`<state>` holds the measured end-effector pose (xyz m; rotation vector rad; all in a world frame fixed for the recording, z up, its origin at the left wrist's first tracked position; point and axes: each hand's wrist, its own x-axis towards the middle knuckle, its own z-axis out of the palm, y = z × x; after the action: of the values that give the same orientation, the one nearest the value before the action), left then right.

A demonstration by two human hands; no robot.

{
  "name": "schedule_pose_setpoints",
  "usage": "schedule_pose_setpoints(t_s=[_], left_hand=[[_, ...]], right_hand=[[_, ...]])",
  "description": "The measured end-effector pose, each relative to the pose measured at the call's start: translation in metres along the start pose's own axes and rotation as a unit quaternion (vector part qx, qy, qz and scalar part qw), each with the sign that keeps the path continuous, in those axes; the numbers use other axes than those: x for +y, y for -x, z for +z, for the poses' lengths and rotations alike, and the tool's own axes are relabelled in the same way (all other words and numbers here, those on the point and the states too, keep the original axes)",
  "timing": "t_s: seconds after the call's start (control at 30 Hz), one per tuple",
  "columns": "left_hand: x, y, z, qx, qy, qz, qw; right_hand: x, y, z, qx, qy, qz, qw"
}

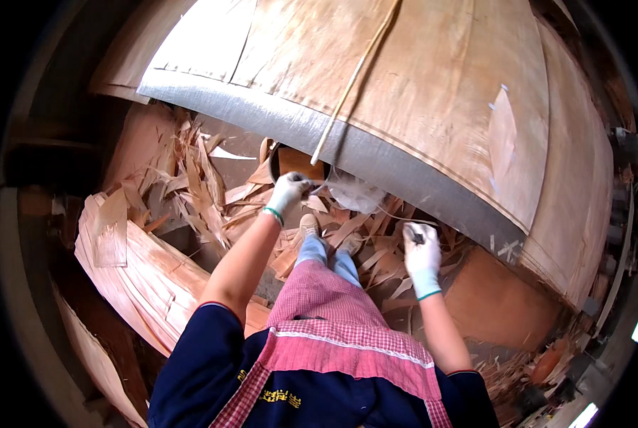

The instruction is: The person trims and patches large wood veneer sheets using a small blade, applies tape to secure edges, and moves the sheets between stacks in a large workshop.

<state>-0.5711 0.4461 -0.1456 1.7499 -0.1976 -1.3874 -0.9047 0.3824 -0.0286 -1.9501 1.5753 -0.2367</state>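
Observation:
My left hand (pixel 288 194), in a white glove with a green cuff, is closed in a pinch on a thin translucent strip (pixel 354 192) that trails rightward below the bench's metal edge (pixel 419 184). My right hand (pixel 423 250), gloved the same way, is closed round a small dark thing I cannot make out. A long pale stick (pixel 349 100) lies over the veneer sheets (pixel 447 78) on the bench, its end just above my left hand. Behind that hand is a round dark container (pixel 283 158) with a wooden piece in it, and beside it a whitish plastic bundle (pixel 351 194).
Veneer scraps (pixel 201 178) cover the floor round my feet. A stack of pale veneer (pixel 130 274) lies at left. A brown board (pixel 504 307) is at right, with more scraps below it. Dark machinery or framing (pixel 636 146) runs along the right rim.

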Motion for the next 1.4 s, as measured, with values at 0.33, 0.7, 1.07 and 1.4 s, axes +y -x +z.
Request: schedule_pose_setpoints(t_s=[0.33, 0.7, 1.07, 1.4], left_hand=[[-0.021, -0.076, -0.005, 0.206, -0.447, 0.119, 0.862], [-0.006, 0.07, -0.378, 0.572, -0.187, 0.158, 0.783], [0.16, 0.163, -0.135, 0.135, 0.004, 0.269, 0.954], [0.24, 0.025, -0.206, 0.329, -0.284, 0.467, 0.77]], right_hand=[[-0.106, -0.094, 0.224, -0.098, -0.353, 0.034, 0.93], [-0.182, -0.086, 0.208, -0.179, 0.063, -0.188, 0.964], [-0.311, -0.064, 0.087, -0.373, -0.338, -0.208, 0.838], [-0.38, -0.23, 0.156, -0.247, -0.242, -0.14, 0.928]])
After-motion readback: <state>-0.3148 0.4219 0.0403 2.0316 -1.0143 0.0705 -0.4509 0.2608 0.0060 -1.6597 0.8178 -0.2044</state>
